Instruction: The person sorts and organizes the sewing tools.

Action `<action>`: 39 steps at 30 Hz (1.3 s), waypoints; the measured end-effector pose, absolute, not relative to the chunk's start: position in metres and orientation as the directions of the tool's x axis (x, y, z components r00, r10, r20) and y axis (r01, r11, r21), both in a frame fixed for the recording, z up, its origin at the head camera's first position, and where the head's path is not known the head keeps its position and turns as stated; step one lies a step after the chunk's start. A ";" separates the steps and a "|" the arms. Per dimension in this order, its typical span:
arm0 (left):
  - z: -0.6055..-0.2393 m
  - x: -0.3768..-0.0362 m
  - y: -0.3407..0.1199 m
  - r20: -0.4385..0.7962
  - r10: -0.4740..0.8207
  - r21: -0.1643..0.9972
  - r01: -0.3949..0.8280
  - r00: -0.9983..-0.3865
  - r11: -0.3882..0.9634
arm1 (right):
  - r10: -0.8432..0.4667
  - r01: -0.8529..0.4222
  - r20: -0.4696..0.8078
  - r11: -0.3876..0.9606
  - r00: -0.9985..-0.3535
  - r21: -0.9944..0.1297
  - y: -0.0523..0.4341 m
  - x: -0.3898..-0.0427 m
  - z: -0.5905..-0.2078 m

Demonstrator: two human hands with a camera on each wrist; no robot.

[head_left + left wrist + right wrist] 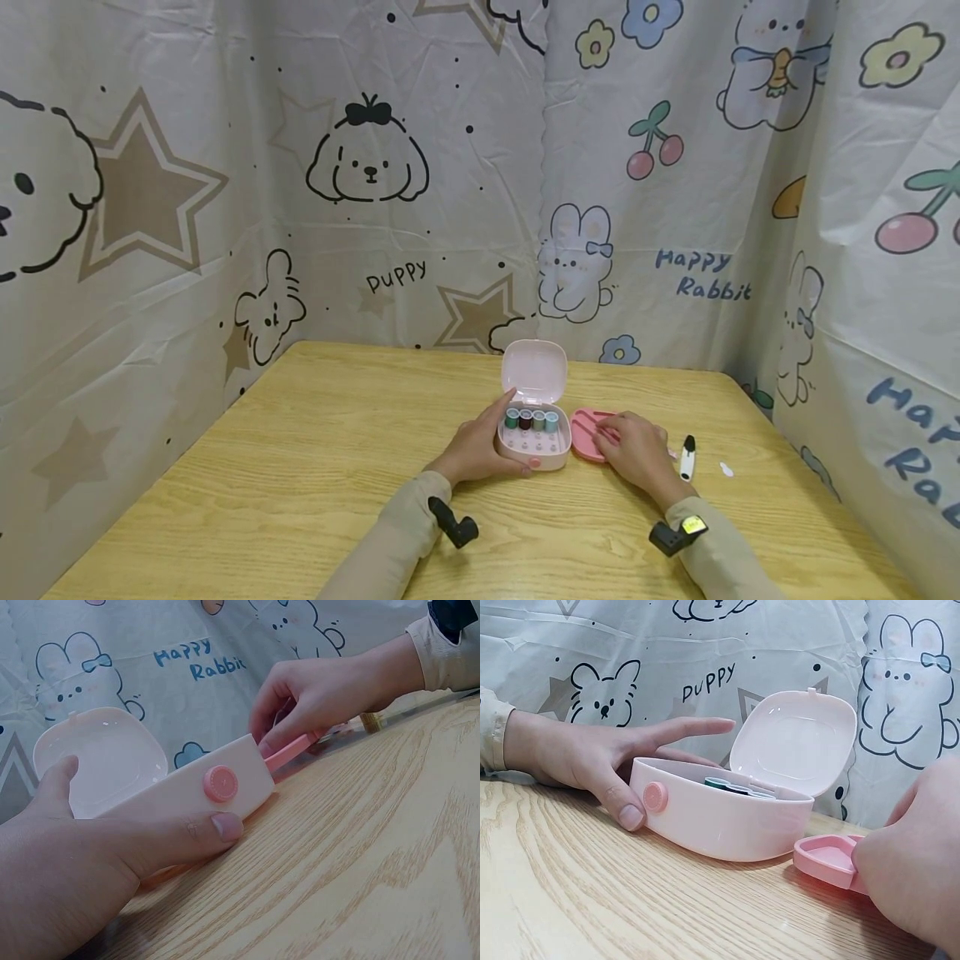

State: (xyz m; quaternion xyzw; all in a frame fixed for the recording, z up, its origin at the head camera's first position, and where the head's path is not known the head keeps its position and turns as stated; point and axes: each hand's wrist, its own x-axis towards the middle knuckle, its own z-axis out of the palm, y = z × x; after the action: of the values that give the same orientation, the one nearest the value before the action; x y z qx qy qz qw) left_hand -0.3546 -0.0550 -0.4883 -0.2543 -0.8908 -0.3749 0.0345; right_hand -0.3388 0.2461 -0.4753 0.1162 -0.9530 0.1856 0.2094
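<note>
A pale pink sewing box stands on the table with its lid raised at the back. Inside, a row of several thread spools, green, dark and light blue among them, sits behind rows of small bare pegs. My left hand grips the box's left side, thumb along the front below the round pink button. Right of the box lies a darker pink divided tray. My right hand is over it, fingers curled down, thumb and fingertips pinching at its middle, partly hidden by the hand.
To the right of my right hand lies a white pen-like tool with a black end. Beyond it is a small flat white piece. A printed curtain hangs around the wooden table.
</note>
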 end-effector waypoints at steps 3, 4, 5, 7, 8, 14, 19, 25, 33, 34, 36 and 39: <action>-0.488 -0.354 -0.055 0.252 0.429 0.649 0.480 -0.867 0.590 | -0.139 -0.300 0.455 0.904 -0.880 -0.304 0.246 -0.339 -0.476; -0.488 -0.354 -0.055 0.255 0.429 0.648 0.482 -0.867 0.589 | -0.138 -0.300 0.459 0.904 -0.878 -0.303 0.246 -0.339 -0.476; -0.488 -0.354 -0.055 0.255 0.430 0.648 0.483 -0.866 0.589 | -0.136 -0.301 0.464 0.904 -0.875 -0.303 0.246 -0.339 -0.476; -0.488 -0.354 -0.056 0.252 0.431 0.647 0.482 -0.866 0.591 | -0.134 -0.304 0.472 0.903 -0.871 -0.303 0.247 -0.339 -0.476; -0.488 -0.354 -0.056 0.252 0.431 0.647 0.482 -0.866 0.591 | -0.133 -0.305 0.475 0.902 -0.870 -0.305 0.247 -0.340 -0.476; -0.488 -0.353 -0.056 0.255 0.431 0.650 0.483 -0.866 0.587 | -0.121 -0.299 0.481 0.902 -0.869 -0.312 0.247 -0.340 -0.474; -0.487 -0.352 -0.056 0.241 0.426 0.663 0.468 -0.872 0.583 | -0.112 -0.300 0.491 0.897 -0.864 -0.325 0.247 -0.340 -0.469; -0.488 -0.353 -0.056 0.241 0.425 0.668 0.467 -0.873 0.579 | -0.100 -0.304 0.500 0.888 -0.860 -0.344 0.246 -0.339 -0.464; -0.486 -0.352 -0.055 0.240 0.425 0.668 0.467 -0.873 0.580 | -0.090 -0.316 0.530 0.880 -0.843 -0.354 0.245 -0.339 -0.460; -0.486 -0.352 -0.055 0.239 0.425 0.669 0.466 -0.873 0.580 | -0.089 -0.317 0.530 0.879 -0.844 -0.356 0.245 -0.339 -0.460; -0.486 -0.352 -0.055 0.238 0.425 0.669 0.465 -0.873 0.580 | -0.088 -0.320 0.529 0.875 -0.844 -0.364 0.244 -0.338 -0.459; -0.486 -0.353 -0.056 0.237 0.426 0.665 0.466 -0.873 0.584 | -0.088 -0.328 0.533 0.868 -0.841 -0.374 0.241 -0.336 -0.457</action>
State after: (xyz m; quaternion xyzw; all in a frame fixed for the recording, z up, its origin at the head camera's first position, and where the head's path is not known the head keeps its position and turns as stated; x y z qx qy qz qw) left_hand -0.3525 -0.0556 -0.4859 -0.2508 -0.8895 -0.3812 0.0258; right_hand -0.3362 0.2406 -0.4569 0.1116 -0.9311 0.2318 0.2584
